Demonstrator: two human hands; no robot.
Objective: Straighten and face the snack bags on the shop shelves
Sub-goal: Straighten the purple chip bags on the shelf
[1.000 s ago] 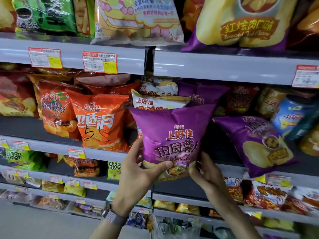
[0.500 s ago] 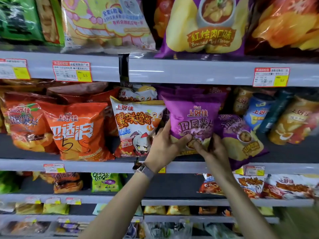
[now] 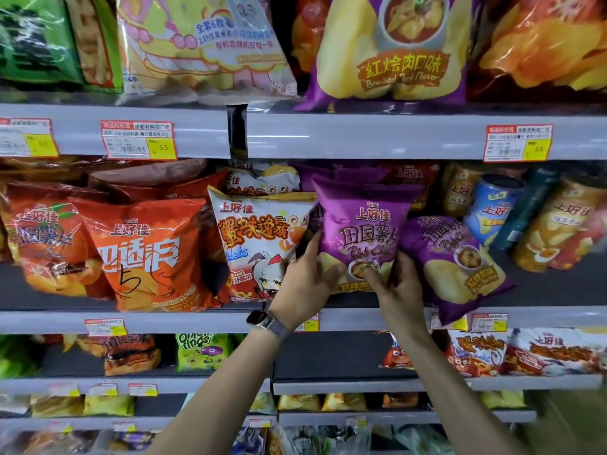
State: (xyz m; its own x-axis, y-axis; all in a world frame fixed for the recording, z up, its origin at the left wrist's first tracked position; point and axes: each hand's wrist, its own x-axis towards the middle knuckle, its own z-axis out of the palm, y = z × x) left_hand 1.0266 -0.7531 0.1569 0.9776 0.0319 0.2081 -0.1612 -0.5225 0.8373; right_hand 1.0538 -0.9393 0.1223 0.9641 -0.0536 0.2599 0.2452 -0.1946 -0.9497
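Note:
A purple potato chip bag (image 3: 363,224) stands upright and front-facing on the middle shelf (image 3: 197,320). My left hand (image 3: 307,280) grips its lower left corner, thumb across the front. My right hand (image 3: 399,287) grips its lower right corner, thumb on the picture of the bowl. A second purple bag (image 3: 451,267) leans tilted to the right, beside my right hand. A white crab-flavour bag (image 3: 259,241) stands just left of the held bag.
Orange bags (image 3: 144,251) fill the left of this shelf, and canisters (image 3: 492,208) lean at the far right. The shelf above carries large bags (image 3: 391,50) and price tags (image 3: 138,139). Lower shelves hold more small snack bags (image 3: 197,351).
The purple bag has gone from held out in front of the shelf to standing on the middle shelf between the white bag and the tilted purple one. Both hands moved forward with it.

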